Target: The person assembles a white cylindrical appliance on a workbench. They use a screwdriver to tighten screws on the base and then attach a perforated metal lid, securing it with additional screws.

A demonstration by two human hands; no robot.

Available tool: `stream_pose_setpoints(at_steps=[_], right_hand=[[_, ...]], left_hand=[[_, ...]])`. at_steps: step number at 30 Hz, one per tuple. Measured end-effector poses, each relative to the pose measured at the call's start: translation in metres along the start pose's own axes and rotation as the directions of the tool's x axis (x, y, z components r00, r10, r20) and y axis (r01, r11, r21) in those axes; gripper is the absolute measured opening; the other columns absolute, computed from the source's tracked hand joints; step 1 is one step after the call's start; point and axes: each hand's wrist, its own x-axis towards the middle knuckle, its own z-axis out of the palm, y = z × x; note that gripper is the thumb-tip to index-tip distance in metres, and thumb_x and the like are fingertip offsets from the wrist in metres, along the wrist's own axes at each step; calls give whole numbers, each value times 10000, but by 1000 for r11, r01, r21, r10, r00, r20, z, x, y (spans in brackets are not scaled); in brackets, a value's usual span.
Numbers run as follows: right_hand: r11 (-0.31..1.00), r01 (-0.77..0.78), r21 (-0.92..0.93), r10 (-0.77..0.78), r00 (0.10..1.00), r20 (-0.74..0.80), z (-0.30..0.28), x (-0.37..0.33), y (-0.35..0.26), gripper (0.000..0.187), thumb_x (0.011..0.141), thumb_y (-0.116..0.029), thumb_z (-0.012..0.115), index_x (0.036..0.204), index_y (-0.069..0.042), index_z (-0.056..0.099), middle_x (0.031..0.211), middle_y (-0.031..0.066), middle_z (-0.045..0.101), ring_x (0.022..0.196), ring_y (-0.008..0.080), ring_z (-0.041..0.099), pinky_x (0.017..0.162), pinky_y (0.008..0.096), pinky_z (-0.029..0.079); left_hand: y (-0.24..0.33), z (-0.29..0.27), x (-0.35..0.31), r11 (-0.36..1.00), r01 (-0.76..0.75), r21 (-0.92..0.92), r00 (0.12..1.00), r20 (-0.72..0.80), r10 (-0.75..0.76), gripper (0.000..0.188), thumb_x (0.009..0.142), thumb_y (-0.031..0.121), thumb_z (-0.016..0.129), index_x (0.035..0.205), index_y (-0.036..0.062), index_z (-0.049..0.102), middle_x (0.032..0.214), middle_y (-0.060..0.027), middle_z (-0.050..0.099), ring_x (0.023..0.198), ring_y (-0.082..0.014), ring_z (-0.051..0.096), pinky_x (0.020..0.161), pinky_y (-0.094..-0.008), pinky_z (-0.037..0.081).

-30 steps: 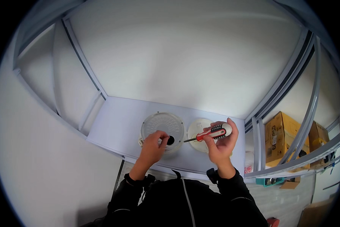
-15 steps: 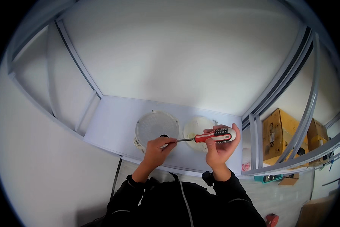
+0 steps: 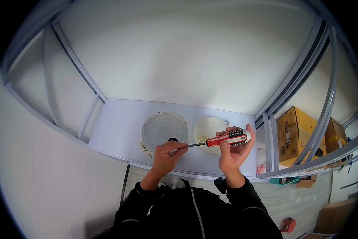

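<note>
A screwdriver (image 3: 229, 138) with a thick red, white and black handle is held level above the bench. My right hand (image 3: 234, 156) has its fingers around the handle. The tip end of the shaft is pinched in my left hand (image 3: 166, 158), so the tip is hidden. Under and beyond my left hand lies a round white housing (image 3: 164, 129) with a ribbed, translucent face, small screws on its rim and a dark round spot near my fingers. A second round, cream-white part (image 3: 206, 124), shallow like a dish, lies to its right, partly covered by the screwdriver.
The pale bench (image 3: 117, 127) is framed by grey metal posts (image 3: 268, 141) and a white back wall. Yellow cardboard boxes (image 3: 292, 137) stand beyond the right posts. On the floor are a teal basket (image 3: 284, 181) and a red object (image 3: 288, 225).
The view has shifted slightly. Both hands keep their hold on the screwdriver, and the two round parts show no movement on the bench.
</note>
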Motion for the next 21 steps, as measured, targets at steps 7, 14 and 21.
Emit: stream_pose_setpoints(at_steps=[7,14,21], right_hand=[[998,-54,31,52,997,57,13,1,-12,902,969,-81,742,1638,-89,137,1302,200,568,1110,330,686,974,480,578],[996,-93,-5,93,985,149,38,5,-14,893,1015,-61,650,1669,-83,42,1268,171,586,1135,288,664,969,462,568],[988,-153,19,145,966,214,76,-8,-15,994,1003,-26,642,1673,-94,-88,1157,165,628,1034,256,684,934,445,579]], left_hand=[[-2,-14,2,999,-2,-36,999,34,3,201,870,-81,770,1061,-23,788,961,-126,788,859,-177,738,747,-273,552],[-11,-46,4,993,40,-108,993,115,-28,191,893,-95,748,1076,-43,769,988,-142,786,896,-181,747,797,-279,571],[-17,-82,-5,999,3,-44,981,192,5,197,878,-64,772,1070,-22,770,974,-141,781,898,-189,751,812,-294,582]])
